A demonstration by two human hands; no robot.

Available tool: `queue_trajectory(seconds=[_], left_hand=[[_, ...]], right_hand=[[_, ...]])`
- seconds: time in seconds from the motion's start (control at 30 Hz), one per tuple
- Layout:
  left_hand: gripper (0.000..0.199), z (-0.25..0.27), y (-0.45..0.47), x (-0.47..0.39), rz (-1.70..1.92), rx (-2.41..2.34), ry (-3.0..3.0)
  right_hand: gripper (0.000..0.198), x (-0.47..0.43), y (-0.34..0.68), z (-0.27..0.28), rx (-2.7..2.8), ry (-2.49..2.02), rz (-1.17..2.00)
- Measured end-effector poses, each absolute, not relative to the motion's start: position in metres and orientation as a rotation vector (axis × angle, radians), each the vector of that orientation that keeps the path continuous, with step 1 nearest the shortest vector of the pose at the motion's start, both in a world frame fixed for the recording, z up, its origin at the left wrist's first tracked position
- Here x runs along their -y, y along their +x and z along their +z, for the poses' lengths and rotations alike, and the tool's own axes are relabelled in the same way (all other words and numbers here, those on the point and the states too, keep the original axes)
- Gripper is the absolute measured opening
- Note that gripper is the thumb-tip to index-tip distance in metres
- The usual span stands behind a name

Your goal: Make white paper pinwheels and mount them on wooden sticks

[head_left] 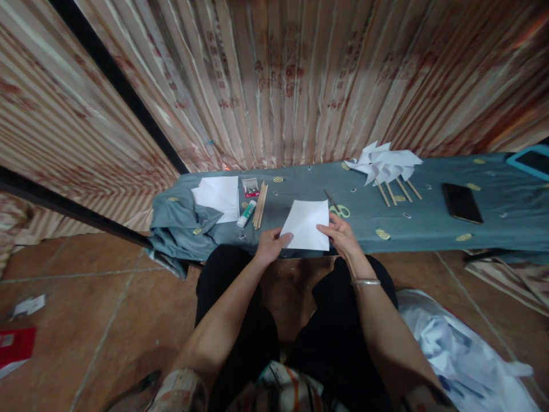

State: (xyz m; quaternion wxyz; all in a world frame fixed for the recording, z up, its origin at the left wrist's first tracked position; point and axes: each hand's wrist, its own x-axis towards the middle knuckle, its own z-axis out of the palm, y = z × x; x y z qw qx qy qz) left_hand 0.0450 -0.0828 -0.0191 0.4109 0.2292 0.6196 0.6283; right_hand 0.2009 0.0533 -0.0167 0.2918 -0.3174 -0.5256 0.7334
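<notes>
Between my two hands is a white sheet of paper [306, 223], held over the front edge of the cloth-covered bench. My left hand [271, 245] pinches its lower left corner, thumb on top. The right side of the sheet is gripped by my right hand [342, 233], its thumb also on top; the fingers underneath are partly hidden. Just behind that hand lie scissors [340, 210] with pale green handles. Left of the sheet are several thin wooden sticks [260, 207], a green and white tube [246, 214], and a small open box of pins [250, 187].
A stack of white paper [221, 194] lies at the bench's left end. Several paper pinwheels on sticks [386, 163] rest at the back right, near a dark phone [462, 202]. A blue-framed object [532, 161] sits far right. A plastic bag [458, 349] stands on the floor; a curtain [283, 86] hangs behind.
</notes>
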Motion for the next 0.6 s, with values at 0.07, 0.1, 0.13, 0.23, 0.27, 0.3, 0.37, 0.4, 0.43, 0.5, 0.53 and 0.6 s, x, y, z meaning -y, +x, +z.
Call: queue_trajectory(seconds=[0.07, 0.1, 0.13, 0.23, 0.27, 0.3, 0.37, 0.4, 0.43, 0.5, 0.53, 0.6], left_hand=[[0.036, -0.014, 0.044, 0.083, 1.532, -1.546, 0.564], [0.038, -0.012, 0.045, 0.082, 1.516, -1.541, 0.542], [0.039, -0.010, 0.045, 0.082, 1.502, -1.537, 0.516], [0.043, -0.010, 0.049, 0.079, 1.487, -1.553, 0.493], [0.044, -0.011, 0.051, 0.077, 1.489, -1.565, 0.507], [0.044, -0.013, 0.052, 0.076, 1.492, -1.578, 0.526], [0.042, -0.017, 0.055, 0.072, 1.503, -1.608, 0.567], [0.041, -0.019, 0.056, 0.070, 1.508, -1.624, 0.587], [0.039, -0.021, 0.057, 0.069, 1.514, -1.645, 0.610], [0.037, -0.022, 0.060, 0.067, 1.525, -1.686, 0.661], [0.036, -0.021, 0.060, 0.066, 1.527, -1.704, 0.689], [0.035, -0.017, 0.061, 0.065, 1.524, -1.733, 0.744]], right_hand=[[0.066, -0.053, 0.204, -0.014, 1.439, -0.838, 1.962], [0.065, -0.052, 0.207, -0.012, 1.460, -0.831, 1.970], [0.065, -0.051, 0.210, -0.011, 1.476, -0.821, 1.978], [0.065, -0.049, 0.220, -0.010, 1.494, -0.795, 1.987], [0.066, -0.049, 0.223, -0.010, 1.502, -0.796, 1.980], [0.066, -0.048, 0.226, -0.011, 1.511, -0.803, 1.966], [0.066, -0.048, 0.230, -0.013, 1.517, -0.826, 1.923], [0.066, -0.047, 0.231, -0.014, 1.508, -0.837, 1.900], [0.067, -0.047, 0.232, -0.015, 1.492, -0.849, 1.879], [0.068, -0.045, 0.231, -0.018, 1.460, -0.871, 1.844], [0.069, -0.044, 0.229, -0.019, 1.452, -0.880, 1.824], [0.071, -0.042, 0.226, -0.020, 1.458, -0.900, 1.765]])
